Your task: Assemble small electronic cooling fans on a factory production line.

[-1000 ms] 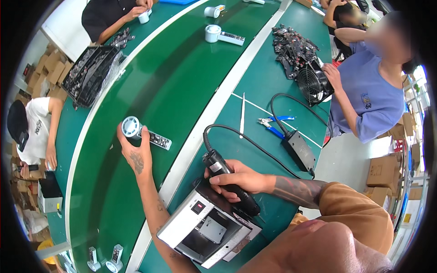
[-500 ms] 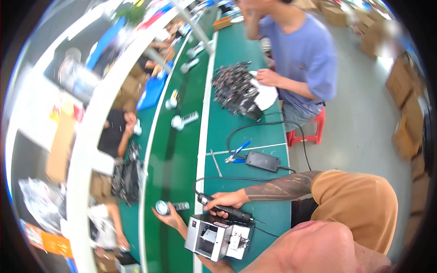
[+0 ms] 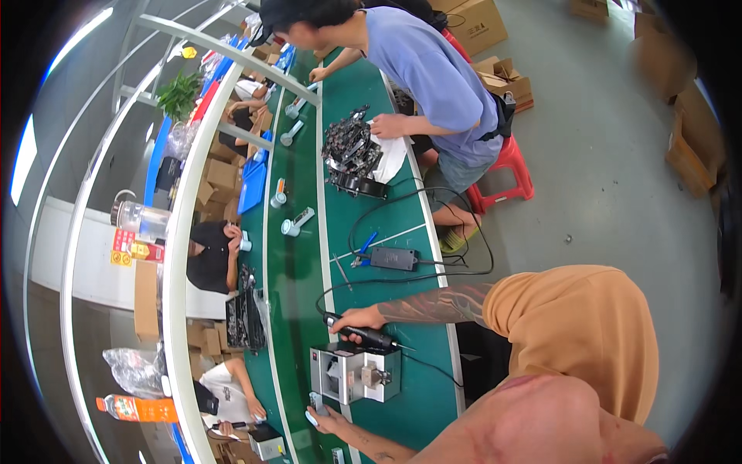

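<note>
My right hand [image 3: 357, 321] is closed around a black electric screwdriver [image 3: 374, 339], its thin bit pointing right above a silver screw feeder [image 3: 335, 374]. A cord runs from the screwdriver's rear end. Lower down, past the feeder's near-left corner, my left hand [image 3: 332, 422] grips a pale blue handheld fan [image 3: 316, 404]; the fingers partly cover it. Other pale fans with round heads [image 3: 291, 226] lie on the green conveyor belt [image 3: 297, 305].
A black power adapter [image 3: 394, 258], blue-handled pliers [image 3: 365, 249] and tweezers [image 3: 342, 272] lie on the green bench. Beyond is a heap of black parts [image 3: 352, 151] beside a co-worker [image 3: 433, 69] on a red stool [image 3: 502, 178]. A white frame [image 3: 176, 309] borders the belt; people sit across it.
The whole view has shifted. My left hand has drawn the fan back from over the belt to beside the screw feeder. My right hand still holds the screwdriver above the feeder.
</note>
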